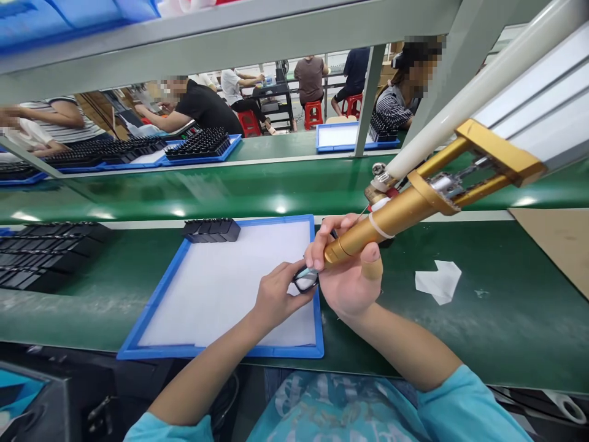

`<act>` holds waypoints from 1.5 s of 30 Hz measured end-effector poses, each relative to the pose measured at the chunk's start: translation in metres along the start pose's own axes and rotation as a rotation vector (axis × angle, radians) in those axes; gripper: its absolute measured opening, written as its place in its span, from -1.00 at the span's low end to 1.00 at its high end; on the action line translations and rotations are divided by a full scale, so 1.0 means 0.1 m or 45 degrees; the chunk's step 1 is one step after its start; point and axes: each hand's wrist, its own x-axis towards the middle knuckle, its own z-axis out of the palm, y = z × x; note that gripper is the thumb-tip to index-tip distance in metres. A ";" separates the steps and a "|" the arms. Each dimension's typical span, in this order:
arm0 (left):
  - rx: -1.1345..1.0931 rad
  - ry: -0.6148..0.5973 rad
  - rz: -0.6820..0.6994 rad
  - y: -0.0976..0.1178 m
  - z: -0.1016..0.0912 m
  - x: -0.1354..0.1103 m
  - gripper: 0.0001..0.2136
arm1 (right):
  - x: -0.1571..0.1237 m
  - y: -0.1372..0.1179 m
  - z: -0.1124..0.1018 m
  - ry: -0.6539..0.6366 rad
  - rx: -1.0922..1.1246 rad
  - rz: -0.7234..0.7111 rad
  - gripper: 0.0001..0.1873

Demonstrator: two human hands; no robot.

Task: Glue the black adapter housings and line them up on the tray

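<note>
My right hand (347,270) is wrapped round the nose of a gold dispensing gun (405,212) that hangs from a white tube and reaches down from the upper right. Its tip meets a small dark part (305,279) with a pale face. My left hand (276,296) pinches that part from the left, just over the right edge of a blue-framed white tray (221,288). A short row of black parts (210,229) lies at the tray's far edge.
Rows of black parts (41,255) lie at the left on the green belt. A crumpled white paper (439,280) lies to the right, with a brown board (559,242) beyond it. Across the belt, several people sit by blue trays (202,147) of black parts.
</note>
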 end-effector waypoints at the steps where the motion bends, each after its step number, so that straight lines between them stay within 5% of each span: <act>1: -0.008 0.010 0.007 0.02 0.00 0.01 -0.64 | -0.01 0.00 0.00 -0.015 0.004 -0.013 -0.71; 22: -0.020 -0.044 -0.445 0.05 -0.10 -0.24 -0.66 | -0.03 -0.05 -0.14 0.002 -0.026 -0.013 -0.55; 30: -0.101 0.107 -0.426 0.19 -0.03 -0.50 -0.52 | -0.12 -0.53 -0.86 0.231 -0.541 -0.068 -0.53; 37: -0.105 0.156 -0.304 0.24 0.08 -0.43 -0.55 | -0.20 -0.97 -1.63 0.552 -1.130 -0.324 -0.35; 45: -0.383 0.024 -0.732 0.24 0.07 -0.43 -0.67 | -0.22 -1.11 -2.02 0.553 -1.431 -0.454 -0.22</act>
